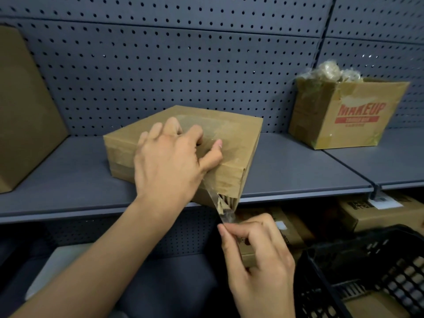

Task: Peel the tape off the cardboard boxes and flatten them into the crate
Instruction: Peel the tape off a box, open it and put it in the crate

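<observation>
Where the flat cardboard box [229, 134] lies on the grey shelf [286, 166], its near corner overhangs the front edge at 6 o'clock. A clear tape strip [212, 198] runs taut from that corner, with torn brown paper stuck to it. The right hand [254, 253], at 5 o'clock from the box, pinches the free end of the strip between thumb and forefinger. The left hand [169, 161] presses down on the box top, fingers bent, thumb laid along the surface, grasping nothing. At 2 o'clock on the same shelf stands an open carton [344, 113] printed "MAKEUP" in red; the smaller print beneath is illegible. A wad of crumpled tape [330, 70] sits on it. A black plastic crate [367, 271] is at 4 o'clock, below shelf level. A large plain box [23, 106] stands at 9 o'clock.
</observation>
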